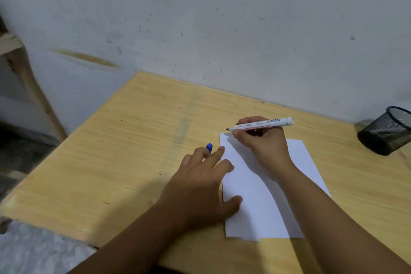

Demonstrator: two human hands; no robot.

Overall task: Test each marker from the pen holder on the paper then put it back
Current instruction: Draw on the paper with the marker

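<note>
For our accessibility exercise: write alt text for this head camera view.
A right hand holds an uncapped marker near a white paper on a wooden table; the left hand holds a blue cap.

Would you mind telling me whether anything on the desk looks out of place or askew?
Only small things. The pen holder leans instead of standing upright, at the desk's far right by the wall. The paper lies askew to the desk edge, its near edge notched. Nothing is spilled.

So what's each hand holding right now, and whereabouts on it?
The right hand grips the white marker around the middle of its barrel. The left hand holds the blue cap between its fingers.
</note>
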